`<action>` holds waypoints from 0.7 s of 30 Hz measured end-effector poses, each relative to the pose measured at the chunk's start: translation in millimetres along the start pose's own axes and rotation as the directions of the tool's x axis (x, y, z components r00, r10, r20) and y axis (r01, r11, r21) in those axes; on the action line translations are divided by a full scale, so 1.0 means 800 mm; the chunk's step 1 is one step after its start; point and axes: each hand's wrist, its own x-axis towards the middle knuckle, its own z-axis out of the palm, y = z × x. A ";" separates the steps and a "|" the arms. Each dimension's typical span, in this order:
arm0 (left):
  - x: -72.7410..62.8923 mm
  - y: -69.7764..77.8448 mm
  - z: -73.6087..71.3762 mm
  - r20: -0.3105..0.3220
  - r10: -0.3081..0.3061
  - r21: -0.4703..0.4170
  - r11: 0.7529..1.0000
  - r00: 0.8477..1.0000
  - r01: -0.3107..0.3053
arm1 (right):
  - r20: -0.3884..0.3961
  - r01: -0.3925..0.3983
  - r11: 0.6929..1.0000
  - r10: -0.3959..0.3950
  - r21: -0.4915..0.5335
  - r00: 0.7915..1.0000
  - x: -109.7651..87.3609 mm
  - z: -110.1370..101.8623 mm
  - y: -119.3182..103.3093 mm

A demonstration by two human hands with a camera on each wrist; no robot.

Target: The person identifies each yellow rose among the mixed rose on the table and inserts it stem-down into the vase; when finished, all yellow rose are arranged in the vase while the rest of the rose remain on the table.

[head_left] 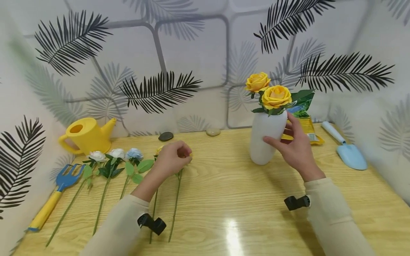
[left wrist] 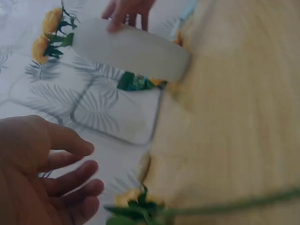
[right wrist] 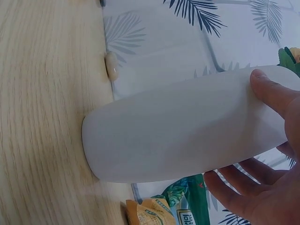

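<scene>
1. White vase point(head_left: 260, 142): right side of the table point(head_left: 224, 199), base at or just above the wood; cannot tell if flush. Two yellow roses point(head_left: 277, 96) in its mouth.
2. Right hand point(head_left: 298, 149) grips the vase high up, thumb on one side, fingers on the other. Risk: smooth-looking wall, hold near the top; a loose thumb could let it slip or tip, top-heavy with blooms.
3. Packet point(head_left: 306, 126) behind the vase, near the right fingers. A backward nudge could shove it.
4. Left hand point(head_left: 171, 156): fingers loosely bent and parted, pinching nothing, above two loose yellow flowers point(left wrist: 126, 197). Both stems point(head_left: 176, 202) run toward the near edge; a low sweep of the forearm could drag them out of line.
5. Left of these, a blue flower point(head_left: 134, 153) and two white flowers point(head_left: 117, 153). Leaves lie close; lifting one stem might snag its neighbour.
6. Outlying: watering can point(head_left: 93, 137), fork point(head_left: 65, 181), dark stone point(head_left: 166, 136), pale stone point(head_left: 213, 132), trowel point(head_left: 351, 156).
</scene>
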 end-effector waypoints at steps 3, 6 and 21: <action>-0.027 -0.018 -0.002 0.032 -0.054 0.138 0.989 0.998 0.049 | -0.006 0.005 1.000 -0.005 -0.003 1.000 0.000 0.000 0.001; -0.050 -0.029 0.001 0.045 -0.080 0.212 0.975 0.996 0.068 | -0.009 0.006 1.000 -0.006 -0.005 1.000 0.000 0.001 0.001; -0.079 -0.036 0.043 0.016 -0.124 0.220 0.969 0.992 0.117 | -0.013 -0.006 1.000 0.006 -0.001 1.000 -0.001 -0.002 0.000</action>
